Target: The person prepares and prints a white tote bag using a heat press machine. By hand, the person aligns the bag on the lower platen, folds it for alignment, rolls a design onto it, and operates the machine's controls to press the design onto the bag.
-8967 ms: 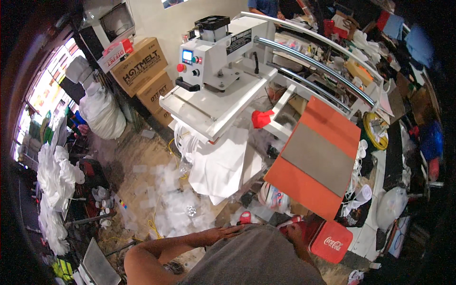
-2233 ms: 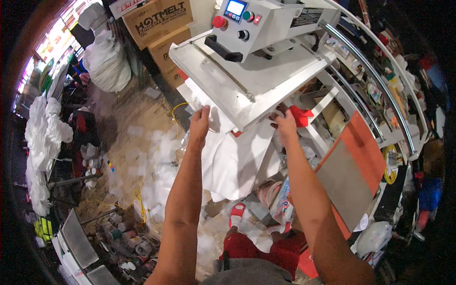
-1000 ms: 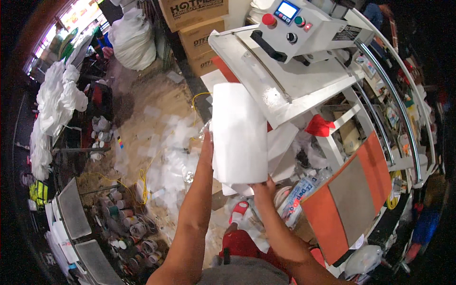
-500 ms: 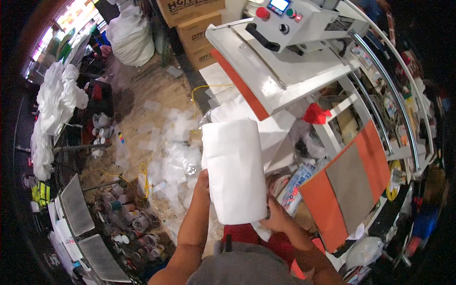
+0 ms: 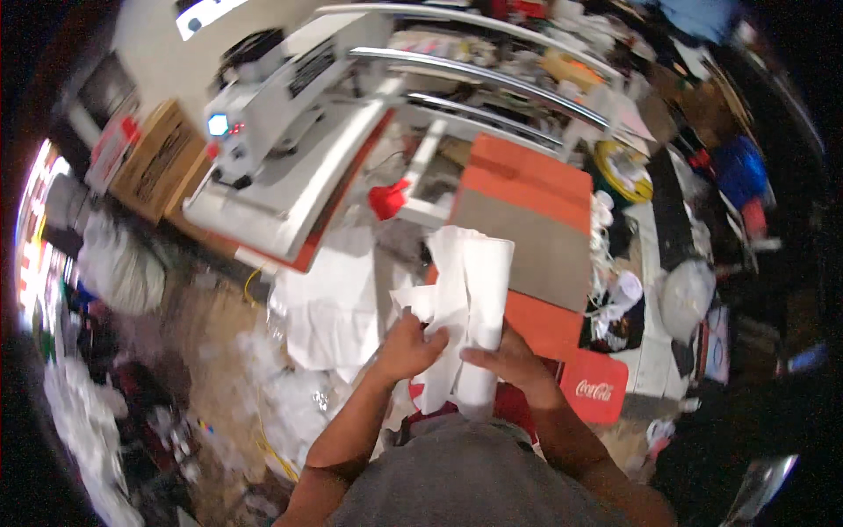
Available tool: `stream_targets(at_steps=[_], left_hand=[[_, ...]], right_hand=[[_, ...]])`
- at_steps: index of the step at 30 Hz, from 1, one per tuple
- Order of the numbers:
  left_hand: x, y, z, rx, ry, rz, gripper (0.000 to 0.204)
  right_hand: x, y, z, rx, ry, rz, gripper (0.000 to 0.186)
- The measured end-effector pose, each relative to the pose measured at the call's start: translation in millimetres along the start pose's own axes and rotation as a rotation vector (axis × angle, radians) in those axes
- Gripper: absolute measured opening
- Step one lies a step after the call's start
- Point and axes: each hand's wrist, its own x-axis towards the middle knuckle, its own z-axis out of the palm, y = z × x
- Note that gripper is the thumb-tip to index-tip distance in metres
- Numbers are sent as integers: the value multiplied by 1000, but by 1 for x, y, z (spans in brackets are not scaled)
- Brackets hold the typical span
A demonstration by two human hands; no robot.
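Observation:
In front of my waist I hold a white folded bundle of sheet material, cloth or paper (image 5: pixel 486 290), with loose flaps opening on its left side. My left hand (image 5: pixel 411 350) is closed on the flaps, thumb on top. My right hand (image 5: pixel 509 356) grips the thicker folded edge on the right, its thumb across the front. Behind the bundle lies the heat press's lower pad (image 5: pixel 531 224), orange with a grey-brown middle. To its left is the press's white upper part (image 5: pixel 263 198), with a control box (image 5: pixel 237 136).
White sheets (image 5: pixel 329 303) lie left of the bundle, with clear plastic scraps (image 5: pixel 294 395) on the floor. A red cloth (image 5: pixel 388 200) hangs on the press frame. A red plastic panel (image 5: pixel 594 386) stands near my right forearm. Cardboard boxes (image 5: pixel 158 162) are stacked at far left.
My view has swung right toward the press's orange pad. The bundle, a compact block before, is now turned narrower with flaps spread. Both hands have come onto its front.

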Motion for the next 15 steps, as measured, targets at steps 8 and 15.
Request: stream_targets(at_steps=[8,15], left_hand=[[81,80,-18,-503,-245,-102,46],[175,-53,13,298,-213,-212,57]], right_hand=[[-55,56,-156,740,399,-110,61],[-41,168,-225,-613,915,-8,52]])
